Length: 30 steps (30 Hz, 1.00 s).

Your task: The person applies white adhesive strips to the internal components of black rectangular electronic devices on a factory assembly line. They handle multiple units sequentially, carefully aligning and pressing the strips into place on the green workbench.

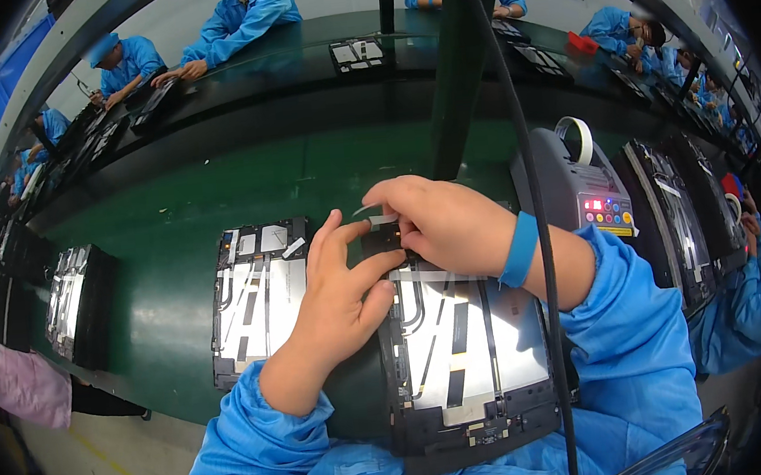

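Note:
An opened tablet-like device (436, 350), with silvery battery panels and a black frame, lies in front of me. My left hand (336, 296) reaches over its upper left edge, fingers stretched and apart, the fingertips near the top rim. My right hand (456, 226), wearing a blue wristband (518, 250), is closed in a pinch over the device's top edge. A short pale strip of tape (383, 220) shows between my left fingertip and the curled right fingers, which hide part of it. A second opened device (263, 288) lies to the left.
A grey tape dispenser (566, 181) with a white tape roll (578, 140) stands at the right. Beyond it are stacked devices (668, 212); another stack (78, 300) stands at the left. A black cable (528, 161) hangs across the view. People in blue work across the green table (163, 338).

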### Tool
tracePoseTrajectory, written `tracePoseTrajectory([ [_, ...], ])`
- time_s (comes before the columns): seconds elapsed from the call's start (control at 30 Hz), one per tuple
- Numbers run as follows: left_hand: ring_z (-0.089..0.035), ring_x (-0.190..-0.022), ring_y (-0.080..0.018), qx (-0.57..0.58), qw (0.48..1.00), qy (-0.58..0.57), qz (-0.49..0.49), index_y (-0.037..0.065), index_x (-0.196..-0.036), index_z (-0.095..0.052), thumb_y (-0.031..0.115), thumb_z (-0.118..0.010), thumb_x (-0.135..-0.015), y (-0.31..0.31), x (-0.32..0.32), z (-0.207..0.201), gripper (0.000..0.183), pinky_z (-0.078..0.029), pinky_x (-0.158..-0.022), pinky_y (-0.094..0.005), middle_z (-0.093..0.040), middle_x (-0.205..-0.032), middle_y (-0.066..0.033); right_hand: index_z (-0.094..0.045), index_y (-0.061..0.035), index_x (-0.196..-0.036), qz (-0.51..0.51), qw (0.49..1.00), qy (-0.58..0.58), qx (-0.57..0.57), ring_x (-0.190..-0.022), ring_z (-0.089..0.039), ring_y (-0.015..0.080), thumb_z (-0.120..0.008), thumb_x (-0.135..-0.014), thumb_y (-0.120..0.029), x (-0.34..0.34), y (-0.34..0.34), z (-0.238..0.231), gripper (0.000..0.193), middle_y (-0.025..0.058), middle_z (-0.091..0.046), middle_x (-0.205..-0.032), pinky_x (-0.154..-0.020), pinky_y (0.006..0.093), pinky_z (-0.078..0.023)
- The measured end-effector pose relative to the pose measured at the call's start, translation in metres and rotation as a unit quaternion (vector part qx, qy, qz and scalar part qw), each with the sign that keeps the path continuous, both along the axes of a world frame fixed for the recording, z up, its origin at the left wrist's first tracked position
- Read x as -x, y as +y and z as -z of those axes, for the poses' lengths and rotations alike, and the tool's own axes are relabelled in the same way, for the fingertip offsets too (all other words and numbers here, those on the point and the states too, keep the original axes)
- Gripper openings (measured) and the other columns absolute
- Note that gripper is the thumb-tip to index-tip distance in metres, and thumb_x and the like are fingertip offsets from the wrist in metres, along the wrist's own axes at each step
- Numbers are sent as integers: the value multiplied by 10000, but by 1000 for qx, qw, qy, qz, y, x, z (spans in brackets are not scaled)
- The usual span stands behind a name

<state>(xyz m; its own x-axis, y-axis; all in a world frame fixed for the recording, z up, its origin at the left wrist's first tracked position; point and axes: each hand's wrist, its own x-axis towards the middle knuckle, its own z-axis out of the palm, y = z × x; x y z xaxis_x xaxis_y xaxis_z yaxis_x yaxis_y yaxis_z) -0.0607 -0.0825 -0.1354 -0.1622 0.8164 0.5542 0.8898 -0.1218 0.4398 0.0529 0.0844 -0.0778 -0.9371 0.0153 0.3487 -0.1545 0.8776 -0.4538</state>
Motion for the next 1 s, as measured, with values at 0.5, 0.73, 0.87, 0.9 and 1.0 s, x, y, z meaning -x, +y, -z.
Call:
tracePoseTrajectory([
  [0.5, -305, -1291, -471, 7, 1000, 7, 20, 130, -1088, -664, 136, -650, -766, 2, 10, 19, 323, -279, -1067, -540, -458, -1254, -204, -604, -112, -1045, -3, 981, 93, -169, -666, -614, 242, -646, -713, -104, -35, -59, -38, 335, 69, -597, -842, -552, 350, -493],
  [0.73, -289, -1303, -462, 6, 999, -33, 2, 145, -1088, -665, 122, -602, -799, -2, -1, 6, 296, -290, -1052, -536, -455, -1261, -185, -620, -127, -880, -80, 943, 220, -237, -581, -452, 136, -615, -681, -221, -47, -115, -49, 220, 30, -542, -783, -451, 254, -350],
  [0.87, -294, -1299, -463, 8, 999, -43, 0, 149, -1089, -665, 125, -605, -797, -3, -2, 6, 299, -291, -1049, -534, -456, -1260, -185, -591, -17, -874, -71, 937, 250, -232, -633, -549, 232, -545, -780, -236, -53, -119, -50, 243, 102, -569, -715, -505, 362, -456],
  [0.9, -294, -1299, -463, 6, 999, -41, 0, 150, -1090, -665, 127, -606, -797, -3, -1, 7, 300, -291, -1049, -534, -456, -1261, -186, -592, -18, -876, -64, 938, 249, -234, -634, -544, 221, -547, -777, -238, -56, -118, -51, 245, 102, -575, -724, -515, 341, -445],
  [1.0, -294, -1299, -464, 5, 999, -45, 5, 151, -1091, -664, 127, -604, -793, 0, 0, 9, 305, -290, -1049, -536, -454, -1264, -187, -613, -44, -845, -44, 927, 283, -243, -628, -522, 188, -573, -735, -245, -59, -114, -50, 233, 83, -595, -743, -538, 286, -404],
])
